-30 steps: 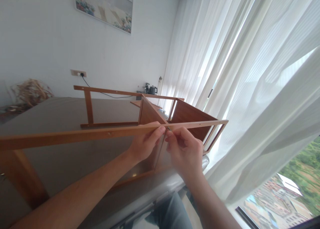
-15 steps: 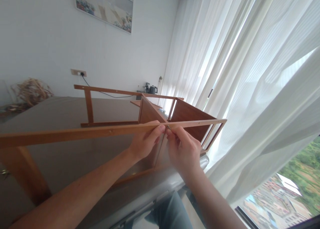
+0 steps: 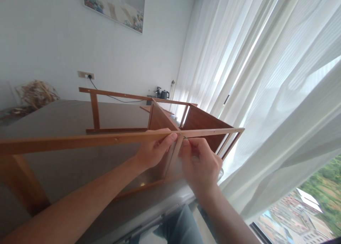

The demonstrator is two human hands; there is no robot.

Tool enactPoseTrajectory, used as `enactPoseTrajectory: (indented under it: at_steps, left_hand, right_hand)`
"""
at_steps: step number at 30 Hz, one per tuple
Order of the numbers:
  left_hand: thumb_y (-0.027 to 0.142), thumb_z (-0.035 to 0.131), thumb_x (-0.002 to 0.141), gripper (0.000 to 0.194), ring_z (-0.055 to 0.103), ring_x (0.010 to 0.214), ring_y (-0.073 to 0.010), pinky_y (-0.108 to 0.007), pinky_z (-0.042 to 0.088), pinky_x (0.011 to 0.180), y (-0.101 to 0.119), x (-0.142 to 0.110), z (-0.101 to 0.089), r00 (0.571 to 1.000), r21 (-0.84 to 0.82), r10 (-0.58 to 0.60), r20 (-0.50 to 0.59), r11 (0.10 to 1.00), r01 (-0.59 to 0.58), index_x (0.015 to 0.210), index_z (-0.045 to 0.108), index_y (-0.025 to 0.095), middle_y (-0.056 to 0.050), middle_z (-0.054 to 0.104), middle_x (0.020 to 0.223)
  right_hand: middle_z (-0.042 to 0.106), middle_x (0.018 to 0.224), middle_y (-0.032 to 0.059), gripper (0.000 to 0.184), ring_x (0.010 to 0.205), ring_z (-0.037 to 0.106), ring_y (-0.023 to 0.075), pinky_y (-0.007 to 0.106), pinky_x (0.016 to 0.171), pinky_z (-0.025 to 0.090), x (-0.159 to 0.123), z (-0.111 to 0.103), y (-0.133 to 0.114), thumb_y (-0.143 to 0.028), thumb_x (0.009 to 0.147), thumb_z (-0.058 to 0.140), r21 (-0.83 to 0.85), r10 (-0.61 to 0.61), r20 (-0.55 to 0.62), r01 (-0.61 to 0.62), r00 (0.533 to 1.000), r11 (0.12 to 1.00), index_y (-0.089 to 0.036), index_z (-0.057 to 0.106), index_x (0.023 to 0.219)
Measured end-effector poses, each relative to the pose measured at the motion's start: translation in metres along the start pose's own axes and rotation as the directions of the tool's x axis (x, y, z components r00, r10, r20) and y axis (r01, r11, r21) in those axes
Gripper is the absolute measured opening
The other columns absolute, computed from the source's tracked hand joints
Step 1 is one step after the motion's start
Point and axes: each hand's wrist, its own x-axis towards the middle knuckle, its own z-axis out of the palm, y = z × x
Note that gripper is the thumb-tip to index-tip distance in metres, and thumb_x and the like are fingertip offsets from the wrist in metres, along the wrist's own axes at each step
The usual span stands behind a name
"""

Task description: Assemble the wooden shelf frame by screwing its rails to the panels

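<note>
A wooden shelf frame [image 3: 117,95] lies on its side on a dark table [image 3: 69,116]. Its near rail [image 3: 80,141] runs across the view from left to right. My left hand [image 3: 154,150] grips this rail where a brown shelf panel [image 3: 160,121] meets it. My right hand [image 3: 199,162] is closed in a pinch on a small metal tool [image 3: 185,139], thin and bent, its tip at a hole in the rail just right of my left thumb. A second brown panel [image 3: 202,125] stands farther right in the frame.
White curtains [image 3: 261,77] hang close on the right, with a window onto buildings below. A kettle [image 3: 163,94] stands at the far end. Dried grass [image 3: 34,95] lies at the left. A wall socket [image 3: 85,75] with a black cable and a picture [image 3: 114,6] are on the wall.
My right hand has turned at the wrist and dropped slightly while pinching the tool at the rail. My left hand stays on the rail. The camera shifted a little.
</note>
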Motion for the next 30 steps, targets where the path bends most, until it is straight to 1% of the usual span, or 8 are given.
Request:
enactPoseTrajectory:
  at_steps: [2, 4, 8, 11, 15, 17, 25, 30]
  left_hand:
    - [0.040, 0.047, 0.106, 0.052, 0.050, 0.052, -0.0095, -0.025, 0.040, 0.059, -0.001, 0.000, 0.000, 1.000, 0.002, 0.000, -0.002, 1.000, 0.000, 0.057, 0.048, 0.020, 0.004, 0.048, 0.051]
    - [0.041, 0.047, 0.106, 0.053, 0.050, 0.052, -0.0094, -0.025, 0.040, 0.059, -0.002, 0.000, 0.000, 1.000, -0.013, -0.008, 0.002, 1.000, 0.008, 0.058, 0.048, 0.020, 0.005, 0.047, 0.050]
    - [0.041, 0.047, 0.106, 0.051, 0.050, 0.051, -0.0086, -0.025, 0.040, 0.058, -0.003, -0.001, 0.000, 1.000, -0.045, -0.019, 0.017, 0.999, 0.019, 0.059, 0.050, 0.019, 0.005, 0.049, 0.051]
    - [0.040, 0.047, 0.106, 0.051, 0.050, 0.051, -0.0082, -0.024, 0.040, 0.058, -0.004, -0.001, 0.000, 1.000, -0.053, -0.019, 0.019, 0.998, 0.020, 0.059, 0.049, 0.019, 0.005, 0.049, 0.051]
    - [0.039, 0.047, 0.106, 0.051, 0.050, 0.052, -0.0080, -0.024, 0.039, 0.058, -0.003, -0.002, 0.001, 0.999, -0.067, -0.025, 0.020, 0.997, 0.027, 0.059, 0.049, 0.019, 0.006, 0.048, 0.052]
    - [0.038, 0.047, 0.106, 0.051, 0.049, 0.052, -0.0078, -0.024, 0.039, 0.058, -0.003, -0.002, 0.001, 0.999, -0.071, -0.024, 0.025, 0.997, 0.025, 0.059, 0.049, 0.019, 0.006, 0.048, 0.052]
    - [0.036, 0.047, 0.107, 0.049, 0.048, 0.052, -0.0074, -0.024, 0.038, 0.057, -0.002, -0.002, 0.001, 0.999, -0.094, -0.021, 0.033, 0.995, 0.024, 0.061, 0.048, 0.019, 0.006, 0.047, 0.053]
    - [0.037, 0.047, 0.107, 0.048, 0.047, 0.052, -0.0075, -0.024, 0.038, 0.056, -0.005, -0.003, 0.002, 0.998, -0.141, -0.039, 0.043, 0.989, 0.045, 0.063, 0.049, 0.019, 0.006, 0.047, 0.053]
  right_hand:
    - [0.074, 0.071, -0.0021, 0.009, 0.062, 0.071, 0.0127, 0.021, 0.057, 0.050, 0.002, -0.002, 0.002, -0.020, 0.097, 0.063, 0.027, -0.036, -0.033, 0.036, 0.999, 0.999, -0.023, 0.067, 0.090]
    - [0.076, 0.081, -0.0003, 0.012, 0.068, 0.072, 0.0126, 0.021, 0.062, 0.053, 0.005, -0.005, 0.009, -0.014, 0.096, 0.064, 0.042, -0.130, -0.056, 0.133, 0.990, 0.990, -0.023, 0.071, 0.095]
    - [0.077, 0.098, 0.0041, 0.029, 0.085, 0.073, 0.0151, 0.026, 0.075, 0.058, 0.015, -0.014, 0.033, -0.003, 0.092, 0.067, 0.076, -0.327, -0.018, 0.327, 0.945, 0.942, -0.023, 0.074, 0.112]
    - [0.077, 0.105, 0.0077, 0.034, 0.094, 0.073, 0.0193, 0.032, 0.082, 0.059, 0.025, -0.019, 0.047, -0.001, 0.090, 0.068, 0.077, -0.458, 0.045, 0.454, 0.888, 0.888, -0.021, 0.073, 0.117]
    - [0.077, 0.103, 0.0099, 0.033, 0.100, 0.072, 0.0227, 0.036, 0.082, 0.060, 0.035, -0.022, 0.054, -0.002, 0.089, 0.069, 0.076, -0.607, 0.125, 0.602, 0.785, 0.795, -0.019, 0.072, 0.118]
    - [0.077, 0.102, 0.0106, 0.034, 0.100, 0.071, 0.0232, 0.036, 0.080, 0.060, 0.038, -0.022, 0.055, -0.002, 0.089, 0.070, 0.074, -0.638, 0.144, 0.634, 0.757, 0.769, -0.017, 0.072, 0.119]
    - [0.077, 0.101, 0.0117, 0.037, 0.097, 0.071, 0.0234, 0.036, 0.079, 0.061, 0.045, -0.020, 0.058, 0.002, 0.084, 0.073, 0.081, -0.689, 0.139, 0.686, 0.711, 0.723, -0.012, 0.071, 0.119]
    - [0.078, 0.100, 0.0127, 0.035, 0.095, 0.072, 0.0245, 0.037, 0.078, 0.062, 0.052, -0.023, 0.057, 0.000, 0.084, 0.075, 0.055, -0.733, 0.162, 0.736, 0.660, 0.675, -0.009, 0.072, 0.117]
